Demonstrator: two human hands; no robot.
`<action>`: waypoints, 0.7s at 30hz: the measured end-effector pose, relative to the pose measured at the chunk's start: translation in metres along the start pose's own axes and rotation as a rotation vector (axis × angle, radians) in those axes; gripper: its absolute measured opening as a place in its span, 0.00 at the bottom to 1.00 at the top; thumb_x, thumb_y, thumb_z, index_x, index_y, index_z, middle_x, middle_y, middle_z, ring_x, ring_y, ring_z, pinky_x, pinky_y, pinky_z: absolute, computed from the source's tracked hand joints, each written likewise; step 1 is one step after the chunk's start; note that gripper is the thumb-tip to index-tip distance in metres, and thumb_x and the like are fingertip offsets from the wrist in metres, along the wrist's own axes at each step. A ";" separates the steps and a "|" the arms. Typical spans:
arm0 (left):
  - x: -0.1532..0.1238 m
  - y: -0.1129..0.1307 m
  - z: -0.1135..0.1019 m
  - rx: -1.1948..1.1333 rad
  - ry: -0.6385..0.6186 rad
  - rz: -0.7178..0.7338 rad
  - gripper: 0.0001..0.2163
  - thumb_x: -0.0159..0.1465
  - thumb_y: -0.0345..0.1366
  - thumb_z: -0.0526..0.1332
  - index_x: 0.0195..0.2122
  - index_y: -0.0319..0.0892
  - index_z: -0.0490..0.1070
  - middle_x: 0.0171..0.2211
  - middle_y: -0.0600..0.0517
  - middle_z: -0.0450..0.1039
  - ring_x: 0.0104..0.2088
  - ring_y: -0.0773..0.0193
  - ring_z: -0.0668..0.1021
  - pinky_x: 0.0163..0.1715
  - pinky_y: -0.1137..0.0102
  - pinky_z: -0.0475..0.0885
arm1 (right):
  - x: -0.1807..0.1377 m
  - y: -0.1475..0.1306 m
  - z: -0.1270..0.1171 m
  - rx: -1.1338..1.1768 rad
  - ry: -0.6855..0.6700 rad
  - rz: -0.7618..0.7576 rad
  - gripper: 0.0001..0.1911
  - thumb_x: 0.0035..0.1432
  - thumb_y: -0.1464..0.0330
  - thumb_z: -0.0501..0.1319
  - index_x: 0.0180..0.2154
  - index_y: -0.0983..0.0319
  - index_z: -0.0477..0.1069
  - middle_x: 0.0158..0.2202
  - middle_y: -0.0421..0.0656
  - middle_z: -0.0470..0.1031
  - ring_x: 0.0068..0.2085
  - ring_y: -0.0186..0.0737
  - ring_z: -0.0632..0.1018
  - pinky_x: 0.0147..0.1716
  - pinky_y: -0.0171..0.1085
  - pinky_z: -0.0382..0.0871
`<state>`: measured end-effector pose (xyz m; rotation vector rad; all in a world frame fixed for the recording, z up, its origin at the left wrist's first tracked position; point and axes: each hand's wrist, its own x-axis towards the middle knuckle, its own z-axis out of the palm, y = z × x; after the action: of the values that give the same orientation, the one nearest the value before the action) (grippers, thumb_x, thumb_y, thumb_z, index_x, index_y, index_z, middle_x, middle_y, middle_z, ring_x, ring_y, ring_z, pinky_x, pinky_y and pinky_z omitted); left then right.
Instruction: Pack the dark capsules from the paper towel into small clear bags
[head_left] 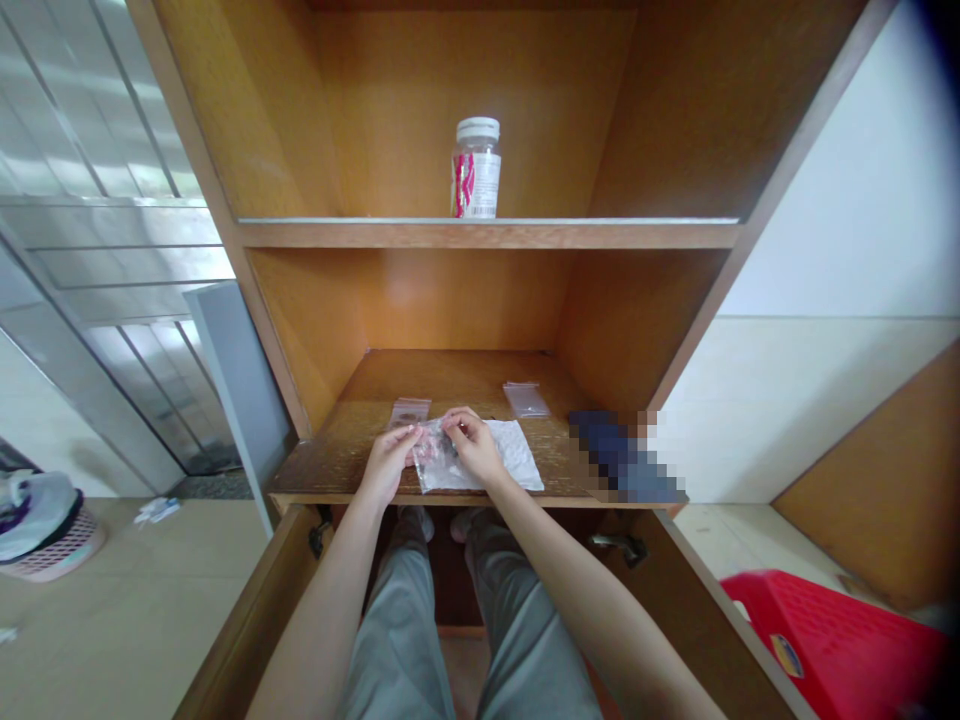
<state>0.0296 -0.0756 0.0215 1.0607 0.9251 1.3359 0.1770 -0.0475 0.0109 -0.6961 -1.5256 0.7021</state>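
Note:
A small clear plastic bag (430,470) is held just above the cabinet's lower shelf, near its front edge. My left hand (390,462) pinches the bag's left side between thumb and fingers. My right hand (475,447) is closed at the bag's upper right, its thumb and fingertips pressed together on the plastic. Whether something small sits between those fingertips I cannot make out. Under my right hand lies a white sheet (517,452), like tissue or a cloth. Just behind my left hand is a small zip bag (411,406) with something dark in it.
Another clear zip bag (526,400) lies farther back on the lower shelf (450,368). A dark item (600,440), partly pixelated, rests at the right. The upper shelf bears a white-capped bottle (476,170). Two cabinet doors stand open beside my legs; a red basket (832,640) is lower right.

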 end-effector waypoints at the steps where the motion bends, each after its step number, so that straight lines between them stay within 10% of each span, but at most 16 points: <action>1: 0.000 0.000 0.000 -0.007 -0.010 -0.004 0.14 0.51 0.39 0.64 0.34 0.33 0.71 0.29 0.45 0.75 0.25 0.64 0.77 0.28 0.70 0.72 | 0.000 0.000 0.000 0.008 0.006 0.001 0.08 0.53 0.68 0.54 0.25 0.61 0.68 0.31 0.42 0.69 0.35 0.36 0.71 0.36 0.35 0.63; 21: -0.001 0.002 0.000 0.016 -0.034 0.016 0.13 0.47 0.38 0.66 0.30 0.34 0.72 0.27 0.48 0.75 0.24 0.65 0.76 0.28 0.70 0.72 | -0.001 -0.003 0.000 0.016 -0.022 0.017 0.10 0.54 0.66 0.53 0.24 0.61 0.68 0.31 0.42 0.69 0.35 0.37 0.71 0.36 0.36 0.64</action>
<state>0.0293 -0.0772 0.0238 1.1026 0.9052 1.3214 0.1772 -0.0501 0.0128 -0.6920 -1.5336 0.7365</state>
